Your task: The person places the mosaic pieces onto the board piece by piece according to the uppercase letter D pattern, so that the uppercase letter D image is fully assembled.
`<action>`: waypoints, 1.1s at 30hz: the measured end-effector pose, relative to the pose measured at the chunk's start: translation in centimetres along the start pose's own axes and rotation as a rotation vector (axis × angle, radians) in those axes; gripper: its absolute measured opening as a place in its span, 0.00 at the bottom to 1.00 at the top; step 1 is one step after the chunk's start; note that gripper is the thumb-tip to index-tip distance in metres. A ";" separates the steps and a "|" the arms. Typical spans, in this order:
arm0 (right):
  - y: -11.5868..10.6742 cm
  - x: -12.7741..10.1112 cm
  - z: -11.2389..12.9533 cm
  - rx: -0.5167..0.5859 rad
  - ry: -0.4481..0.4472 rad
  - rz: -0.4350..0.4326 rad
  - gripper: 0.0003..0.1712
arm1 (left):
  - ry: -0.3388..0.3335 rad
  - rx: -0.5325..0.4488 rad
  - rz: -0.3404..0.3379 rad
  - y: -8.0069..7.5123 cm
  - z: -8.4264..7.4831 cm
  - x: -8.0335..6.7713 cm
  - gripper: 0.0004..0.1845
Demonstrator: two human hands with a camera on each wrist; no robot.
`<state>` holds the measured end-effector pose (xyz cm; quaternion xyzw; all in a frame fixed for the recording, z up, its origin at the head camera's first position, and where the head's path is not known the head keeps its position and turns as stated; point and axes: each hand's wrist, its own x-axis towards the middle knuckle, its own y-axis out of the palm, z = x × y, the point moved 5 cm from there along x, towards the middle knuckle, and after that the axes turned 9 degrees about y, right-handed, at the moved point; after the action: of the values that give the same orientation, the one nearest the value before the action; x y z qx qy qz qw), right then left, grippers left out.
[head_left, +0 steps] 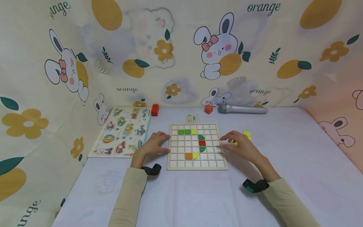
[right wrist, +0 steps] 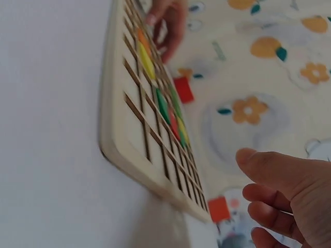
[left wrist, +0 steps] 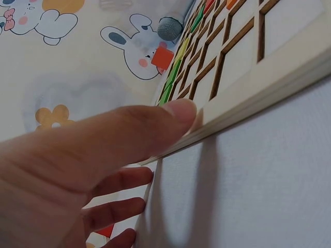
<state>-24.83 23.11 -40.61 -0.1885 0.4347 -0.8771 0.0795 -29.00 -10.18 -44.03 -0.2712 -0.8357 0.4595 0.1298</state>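
A wooden grid board lies flat in the middle of the table. In its cells sit green squares, a yellow square, a red square, an orange square and green and yellow curved pieces. My left hand rests at the board's left edge, with the thumb pressed against the rim and the fingers straight. My right hand hovers at the board's right edge, its fingers loosely curled and holding nothing that I can see. Yellow pieces lie just beyond it.
An animal peg puzzle lies to the left of the board. At the back stand a red block, an orange block, a silver microphone and a small pattern card. Printed fabric walls close in three sides.
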 end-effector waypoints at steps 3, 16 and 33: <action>-1.0 -0.4 -0.9 0.000 -0.038 -0.053 0.15 | 0.000 0.004 0.001 0.1 0.1 0.1 0.36; -3.5 -1.5 -4.1 -0.036 -0.006 -0.084 0.16 | 0.008 0.005 -0.005 0.1 0.1 0.1 0.35; -2.6 -2.3 -8.7 -0.102 0.347 0.097 0.18 | 0.006 0.000 -0.006 0.1 0.1 0.1 0.35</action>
<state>-26.15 31.74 -43.91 -0.0167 0.4945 -0.8683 0.0358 -29.07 -10.15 -44.22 -0.2700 -0.8361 0.4584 0.1338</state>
